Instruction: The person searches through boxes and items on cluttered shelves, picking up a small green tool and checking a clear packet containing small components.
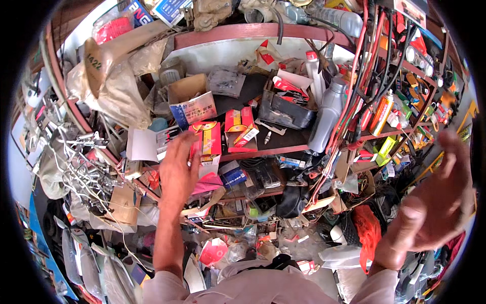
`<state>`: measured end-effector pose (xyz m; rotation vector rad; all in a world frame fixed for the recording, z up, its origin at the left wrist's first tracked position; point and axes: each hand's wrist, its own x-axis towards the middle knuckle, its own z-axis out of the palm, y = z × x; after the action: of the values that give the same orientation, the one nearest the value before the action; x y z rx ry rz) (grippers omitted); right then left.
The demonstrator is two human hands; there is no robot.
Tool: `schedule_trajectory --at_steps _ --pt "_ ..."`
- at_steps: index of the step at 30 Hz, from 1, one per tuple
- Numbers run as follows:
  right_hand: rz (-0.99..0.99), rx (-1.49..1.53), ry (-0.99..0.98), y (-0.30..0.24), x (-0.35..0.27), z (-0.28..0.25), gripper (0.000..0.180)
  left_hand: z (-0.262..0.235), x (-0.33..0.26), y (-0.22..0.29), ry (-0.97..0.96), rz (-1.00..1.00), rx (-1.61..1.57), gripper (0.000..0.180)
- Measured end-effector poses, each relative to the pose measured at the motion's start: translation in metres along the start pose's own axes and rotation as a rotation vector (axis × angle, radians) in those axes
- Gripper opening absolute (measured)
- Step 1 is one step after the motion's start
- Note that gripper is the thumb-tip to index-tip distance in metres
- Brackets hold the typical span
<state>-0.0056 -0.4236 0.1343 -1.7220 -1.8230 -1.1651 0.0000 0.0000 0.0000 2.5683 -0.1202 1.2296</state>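
My left hand [177, 167] reaches up to the shelf, its thumb apart from its fingers. The fingertips overlap the left edge of a red and yellow box [208, 138]; whether they touch it I cannot tell. Beside that stands a second red and yellow box [240, 129] with a white label on its front. A small spark plug [268, 137] lies just right of it. My right hand [430, 197] is raised at the right side, fingers apart, with nothing in it. It is well away from the boxes.
Behind the boxes stand an open cardboard carton [192, 101] and a dark bin [286, 109] holding small boxes. A grey bottle [329, 114] leans at the shelf's right, next to hanging red and black cables [349, 101]. Metal parts [66, 142] crowd the left; a red bag [365, 230] hangs below.
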Motion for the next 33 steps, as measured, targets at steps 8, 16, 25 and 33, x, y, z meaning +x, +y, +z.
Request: schedule_trajectory --at_steps 8,16,25,33 --pt "0.464 0.015 0.145 0.027 -0.003 0.169 0.048 -0.028 0.046 -0.072 -0.144 -0.044 0.347 0.051" --pt "0.646 0.125 0.056 0.057 -0.031 0.249 0.043 -0.004 0.076 -0.116 -0.138 -0.012 0.413 0.04" --pt "0.577 0.2 0.023 0.092 -0.051 0.313 0.039 -0.003 0.094 -0.117 -0.138 0.052 0.366 0.023" --pt "0.431 0.176 0.173 0.111 -0.085 0.345 0.028 0.0 0.095 -0.111 -0.125 0.049 0.384 0.025"
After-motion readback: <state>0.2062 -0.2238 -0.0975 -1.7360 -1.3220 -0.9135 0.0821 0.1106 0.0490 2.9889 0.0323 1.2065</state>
